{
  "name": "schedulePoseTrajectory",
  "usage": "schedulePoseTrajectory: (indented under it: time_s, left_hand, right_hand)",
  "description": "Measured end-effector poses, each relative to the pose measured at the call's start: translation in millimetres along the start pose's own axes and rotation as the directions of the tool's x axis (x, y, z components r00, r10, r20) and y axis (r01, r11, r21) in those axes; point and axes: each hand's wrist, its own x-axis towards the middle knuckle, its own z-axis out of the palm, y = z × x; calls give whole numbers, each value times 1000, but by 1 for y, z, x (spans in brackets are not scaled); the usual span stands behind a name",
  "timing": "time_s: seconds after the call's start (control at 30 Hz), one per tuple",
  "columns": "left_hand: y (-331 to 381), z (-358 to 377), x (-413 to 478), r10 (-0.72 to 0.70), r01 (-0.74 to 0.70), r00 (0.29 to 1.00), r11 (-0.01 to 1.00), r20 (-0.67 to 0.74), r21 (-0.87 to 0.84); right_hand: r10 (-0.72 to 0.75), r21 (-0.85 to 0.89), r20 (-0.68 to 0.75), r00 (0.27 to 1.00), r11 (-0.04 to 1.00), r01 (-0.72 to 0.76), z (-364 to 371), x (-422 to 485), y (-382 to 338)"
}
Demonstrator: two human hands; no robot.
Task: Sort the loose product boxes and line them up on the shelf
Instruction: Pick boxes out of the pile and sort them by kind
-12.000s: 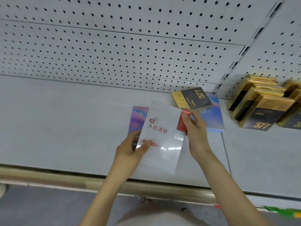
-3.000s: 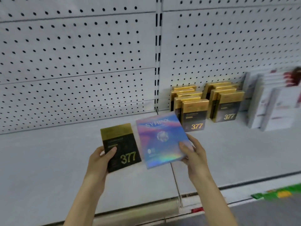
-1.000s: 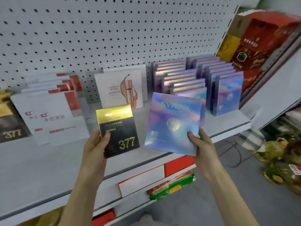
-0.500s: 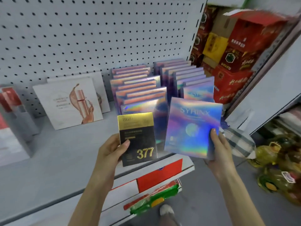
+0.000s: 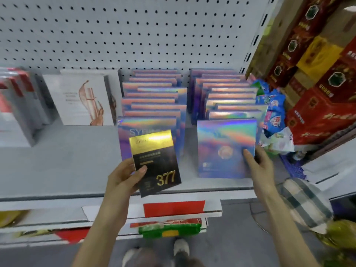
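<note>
My left hand [image 5: 123, 178] grips a black and gold box marked 377 [image 5: 156, 162] by its lower left corner, held in front of the left row of holographic boxes [image 5: 152, 105]. My right hand [image 5: 258, 164] holds the right edge of a holographic box [image 5: 223, 147], which stands upright at the front of the right row of holographic boxes [image 5: 229, 93] on the grey shelf [image 5: 67, 162].
White boxes with a copper print [image 5: 81, 99] and white-red boxes [image 5: 15, 105] stand to the left. A pegboard wall [image 5: 134, 31] backs the shelf. Red cartons [image 5: 317, 83] and blue packets [image 5: 273, 106] crowd the right end. A checked bag [image 5: 304, 205] lies below right.
My right hand has moved the holographic box forward and set it at the front of the right row. The view has shifted so both holographic rows sit straight ahead.
</note>
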Motion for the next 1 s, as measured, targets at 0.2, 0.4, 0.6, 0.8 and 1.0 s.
schedulePoseTrajectory:
  time_s: [0.2,0.4,0.6,0.8,1.0]
  left_hand:
    - [-12,13,-14,-36,36,998,999,-54,12]
    - [-6,15,-15,-26,26,995,1000,-92,-1]
    - [-3,-13,-24,-19,22,994,999,-105,24]
    - [4,-74,-37,15,-16,995,1000,-94,-11]
    - [6,-181,-68,33,-37,997,998,-77,-55]
  right_hand:
    - [-129,-303,-13,992,946,119,-13,9,10]
    - [-91,-318,-101,991,947,55,13,-15,15]
    - [-35,-314,-208,977,949,-34,31,-20,8]
    - [-230,-498,-374,898,867,15,61,-54,-3]
    - [26,-29,251,968,999,-20,230,-177,-83]
